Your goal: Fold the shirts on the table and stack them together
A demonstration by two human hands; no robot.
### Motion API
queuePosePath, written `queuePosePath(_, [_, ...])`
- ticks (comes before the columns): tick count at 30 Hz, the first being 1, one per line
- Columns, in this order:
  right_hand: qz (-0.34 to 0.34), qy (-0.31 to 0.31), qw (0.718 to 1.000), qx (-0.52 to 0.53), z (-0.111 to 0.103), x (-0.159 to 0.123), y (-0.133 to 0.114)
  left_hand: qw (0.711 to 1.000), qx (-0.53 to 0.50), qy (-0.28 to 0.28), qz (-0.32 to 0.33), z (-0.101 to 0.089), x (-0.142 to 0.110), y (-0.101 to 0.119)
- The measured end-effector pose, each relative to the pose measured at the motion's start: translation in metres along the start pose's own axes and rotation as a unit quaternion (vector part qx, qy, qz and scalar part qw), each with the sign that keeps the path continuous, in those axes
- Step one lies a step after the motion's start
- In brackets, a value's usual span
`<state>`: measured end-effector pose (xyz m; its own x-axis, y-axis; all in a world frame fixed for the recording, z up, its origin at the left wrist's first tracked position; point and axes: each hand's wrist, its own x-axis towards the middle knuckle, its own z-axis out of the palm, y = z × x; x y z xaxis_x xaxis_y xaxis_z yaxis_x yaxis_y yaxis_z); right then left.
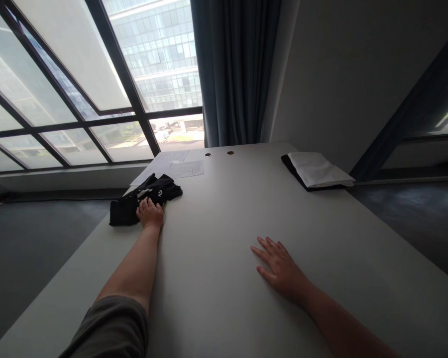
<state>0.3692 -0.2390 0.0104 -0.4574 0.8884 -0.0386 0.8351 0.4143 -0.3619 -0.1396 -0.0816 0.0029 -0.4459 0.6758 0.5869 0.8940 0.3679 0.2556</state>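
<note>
Nearest to me on the smooth, matte white tabletop point(212, 248), the bare right hand point(280, 266) is palm down with fingers spread and thumb apart; it is fully open and has hold of nothing, and I cannot confirm whether the whole palm bears on the surface. The left arm, in a short grey fabric sleeve point(115, 318), extends forward, elbow nearly straight; the left hand point(150, 214) lies over the near side of a crumpled black cloth bundle with small white markings point(153, 188), its fingers partly bent. Contact is evident, but I cannot tell whether cloth is pinched beneath the fingertips. The bundle sits at the left edge of the tabletop, its flatter end outermost and its loose folds pointing inward. I rate it as light, soft and limp: not fragile, likely to slide readily on the smooth surface, and prone to unfolding if lifted by one layer. Recommended hold: several layers together at the thicker left end, or a broad palm press from above; avoid a single loose fold. Farther right, a folded white cloth point(319, 170) rests on a black layer point(309, 187), near the right edge. Beyond the bundle, printed white paper sheets point(188, 169) lie flat. A blue-grey fabric curtain point(235, 74) hangs past the far edge.
</note>
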Motion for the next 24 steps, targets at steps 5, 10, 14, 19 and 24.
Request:
queuePosePath(5, [-0.006, -0.011, 1.0, -0.008, 0.0, -0.001, 0.0, 1.0, -0.007, -0.015, 0.018, 0.003, -0.003, -0.003])
queuePosePath(10, [-0.006, -0.01, 1.0, -0.005, 0.002, 0.0, 0.002, 0.999, 0.006, -0.016, 0.042, 0.004, -0.004, -0.004])
queuePosePath(14, [-0.008, -0.007, 1.0, -0.005, 0.005, 0.0, 0.004, 0.999, 0.004, -0.022, 0.045, 0.004, -0.002, -0.002])
queuePosePath(19, [-0.007, -0.001, 1.0, 0.004, 0.006, 0.0, 0.005, 0.999, -0.038, -0.016, 0.02, -0.001, -0.003, 0.002])
queuePosePath(24, [-0.014, 0.004, 1.0, -0.001, 0.008, 0.001, 0.007, 0.993, -0.101, 0.031, 0.058, -0.019, -0.013, 0.007])
